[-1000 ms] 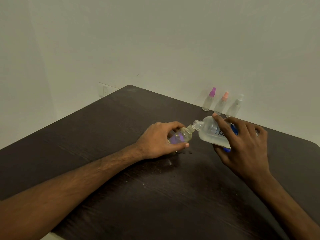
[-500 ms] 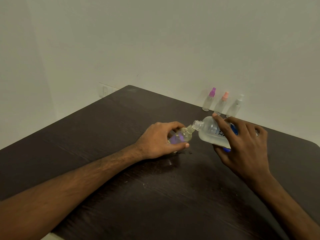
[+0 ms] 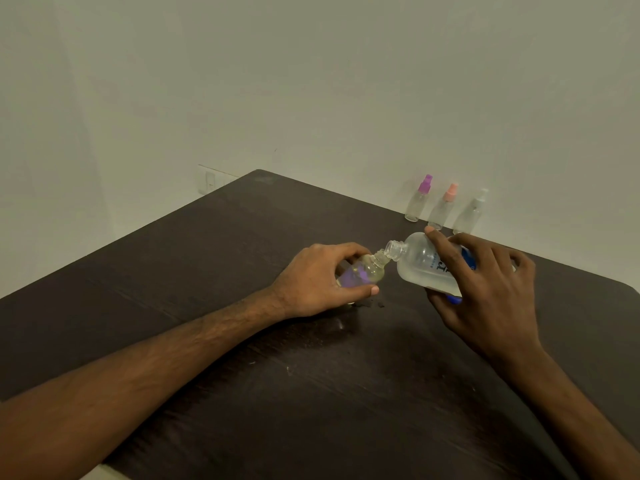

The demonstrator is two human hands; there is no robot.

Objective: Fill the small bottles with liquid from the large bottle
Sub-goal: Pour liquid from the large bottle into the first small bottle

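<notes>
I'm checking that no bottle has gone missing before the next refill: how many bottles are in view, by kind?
Large bottle, tilted in the right hand: 1
Small uncapped bottle, in the left hand: 1
Small spray bottles standing at the back: 3 (purple-capped bottle, pink-capped bottle, white-capped bottle)
Total: 5

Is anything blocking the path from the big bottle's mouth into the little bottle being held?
Nothing visible does. The large bottle, tilted in the right hand, has its uncapped mouth right at the open neck of the small bottle. The left hand grips that bottle's body, clear of the opening.
</notes>
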